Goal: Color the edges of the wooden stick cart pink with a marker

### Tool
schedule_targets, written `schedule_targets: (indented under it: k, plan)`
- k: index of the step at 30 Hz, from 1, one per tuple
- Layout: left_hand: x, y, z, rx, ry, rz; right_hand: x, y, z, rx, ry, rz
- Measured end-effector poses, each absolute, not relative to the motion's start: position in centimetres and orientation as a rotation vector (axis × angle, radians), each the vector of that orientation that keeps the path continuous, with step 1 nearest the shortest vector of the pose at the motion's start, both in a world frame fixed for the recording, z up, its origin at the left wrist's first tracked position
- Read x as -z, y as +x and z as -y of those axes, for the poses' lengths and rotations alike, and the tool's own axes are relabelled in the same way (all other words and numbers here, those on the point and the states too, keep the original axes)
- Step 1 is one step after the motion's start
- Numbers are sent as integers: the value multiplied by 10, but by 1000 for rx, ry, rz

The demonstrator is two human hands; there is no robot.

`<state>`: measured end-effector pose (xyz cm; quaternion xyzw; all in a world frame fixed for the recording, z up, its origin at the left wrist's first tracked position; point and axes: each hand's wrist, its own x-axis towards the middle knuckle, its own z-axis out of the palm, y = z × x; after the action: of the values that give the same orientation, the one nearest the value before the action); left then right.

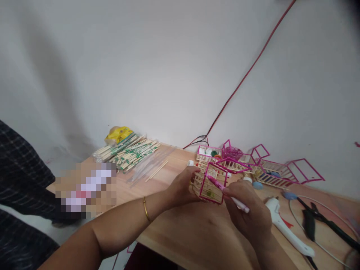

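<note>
My left hand grips a small box-shaped basket built of wooden sticks with pink-painted edges, holding it just above the wooden table. My right hand holds a pink and white marker pen, with its pink tip touching the basket's front edge. A gold bangle sits on my left wrist.
Several more pink-edged stick baskets stand behind along the wall. A pile of wrapped chopsticks and a yellow packet lie at the left. A white glue gun and black pliers lie at the right. A red cable runs up the wall.
</note>
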<state>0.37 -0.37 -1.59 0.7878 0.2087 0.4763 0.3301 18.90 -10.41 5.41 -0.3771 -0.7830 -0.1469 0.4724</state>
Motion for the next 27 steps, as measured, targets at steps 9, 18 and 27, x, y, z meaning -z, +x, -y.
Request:
schedule_targets:
  k: [9, 18, 27]
  plan:
    - [13, 2, 3, -1221, 2077, -571, -58, 186, 103, 423, -908, 1934]
    - [8, -1, 3, -1170, 2011, -664, -60, 181, 107, 352, -840, 2022]
    - [3, -1, 5, -1176, 2050, -693, -57, 186, 107, 305, -880, 2006]
